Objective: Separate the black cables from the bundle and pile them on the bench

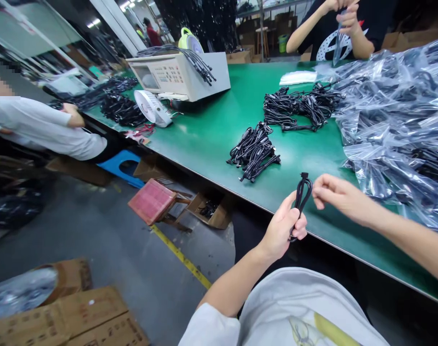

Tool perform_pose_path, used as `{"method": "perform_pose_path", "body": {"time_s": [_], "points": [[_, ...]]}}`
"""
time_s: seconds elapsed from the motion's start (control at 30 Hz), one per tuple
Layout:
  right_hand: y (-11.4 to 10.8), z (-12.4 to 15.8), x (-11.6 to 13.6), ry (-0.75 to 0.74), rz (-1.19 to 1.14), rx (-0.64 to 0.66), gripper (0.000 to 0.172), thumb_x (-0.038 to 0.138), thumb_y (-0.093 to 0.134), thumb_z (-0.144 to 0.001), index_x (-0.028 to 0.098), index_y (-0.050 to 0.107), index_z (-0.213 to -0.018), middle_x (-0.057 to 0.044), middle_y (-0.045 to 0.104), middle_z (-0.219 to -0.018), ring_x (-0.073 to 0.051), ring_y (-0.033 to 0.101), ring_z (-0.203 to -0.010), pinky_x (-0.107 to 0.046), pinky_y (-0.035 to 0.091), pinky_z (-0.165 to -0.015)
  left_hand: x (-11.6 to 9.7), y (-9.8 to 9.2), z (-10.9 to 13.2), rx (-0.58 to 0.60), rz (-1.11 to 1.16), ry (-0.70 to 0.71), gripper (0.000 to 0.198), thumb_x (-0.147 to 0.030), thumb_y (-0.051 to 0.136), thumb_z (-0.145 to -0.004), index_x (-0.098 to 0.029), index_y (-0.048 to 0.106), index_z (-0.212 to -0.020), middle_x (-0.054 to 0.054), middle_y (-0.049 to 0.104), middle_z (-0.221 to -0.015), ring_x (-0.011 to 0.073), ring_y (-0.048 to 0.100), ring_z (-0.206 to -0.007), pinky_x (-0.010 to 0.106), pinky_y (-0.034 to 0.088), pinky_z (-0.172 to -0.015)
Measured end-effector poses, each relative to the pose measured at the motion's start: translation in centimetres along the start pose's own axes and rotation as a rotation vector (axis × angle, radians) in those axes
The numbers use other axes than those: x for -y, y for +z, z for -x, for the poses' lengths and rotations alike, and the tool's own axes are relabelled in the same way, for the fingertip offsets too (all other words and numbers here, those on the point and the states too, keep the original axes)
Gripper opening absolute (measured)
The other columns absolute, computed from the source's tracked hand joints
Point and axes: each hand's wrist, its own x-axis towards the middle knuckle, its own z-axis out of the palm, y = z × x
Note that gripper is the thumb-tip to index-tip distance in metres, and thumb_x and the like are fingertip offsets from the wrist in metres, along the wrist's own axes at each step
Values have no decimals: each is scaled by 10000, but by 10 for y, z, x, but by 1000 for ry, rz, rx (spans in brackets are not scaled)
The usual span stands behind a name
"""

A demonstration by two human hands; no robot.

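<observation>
A black cable [302,194], folded into a narrow bundle, stands nearly upright in my left hand [284,225], whose fingers wrap round its lower half. A small black connector shows at the bundle's top. Just right of the cable is my right hand [332,192], with its fingers curled and thumb and forefinger close together. Whether anything lies between those fingertips is too small to make out. Beyond my hands, a small pile of bundled black cables [254,151] lies on the green table [197,144]. A larger cable pile [298,108] lies behind it.
Clear plastic bags of cables [402,115] heap up at the right. A cream bench instrument [179,74] and a white fan [153,108] stand at the far left of the table. A co-worker's hands [348,19] hold a bag opposite. A red-topped stool [152,201] stands on the floor.
</observation>
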Motion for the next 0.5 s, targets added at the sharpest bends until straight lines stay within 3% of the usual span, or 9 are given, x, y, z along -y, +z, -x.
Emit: {"method": "perform_pose_path", "body": {"time_s": [0.13, 0.33, 0.43, 0.5], "points": [[39, 8, 15, 64, -261, -8, 477, 674, 436, -996, 220, 582, -974, 29, 551, -635, -176, 593, -573, -345, 537, -614, 3, 1, -8, 37, -24, 47, 647, -438, 635, -986, -207, 438, -1558, -79, 416, -682, 45, 295, -507, 204, 317, -528], [39, 10, 12, 94, -302, -44, 402, 589, 667, -923, 193, 696, -865, 19, 583, -619, -132, 497, -528, -288, 429, -529, 7, -5, -7, -25, -210, 212, 544, -454, 603, -1000, -163, 548, -1455, -61, 437, -678, 68, 373, -572, 219, 359, -585], [36, 17, 11, -26, -63, -81, 298, 465, 644, -969, 212, 742, -845, -12, 674, -693, -164, 577, -603, -302, 455, -581, 3, -8, -6, -174, -411, 329, 360, -431, 524, -1039, -151, 654, -1224, -39, 479, -708, 79, 410, -624, 227, 384, -632], [34, 20, 10, -311, 308, -171, 235, 323, 592, -1010, 222, 755, -875, -36, 731, -790, -196, 656, -713, -325, 502, -678, 2, -10, -7, -266, -617, 382, 302, -386, 468, -1062, -162, 669, -1055, -22, 529, -736, 89, 447, -653, 237, 417, -679]]}}
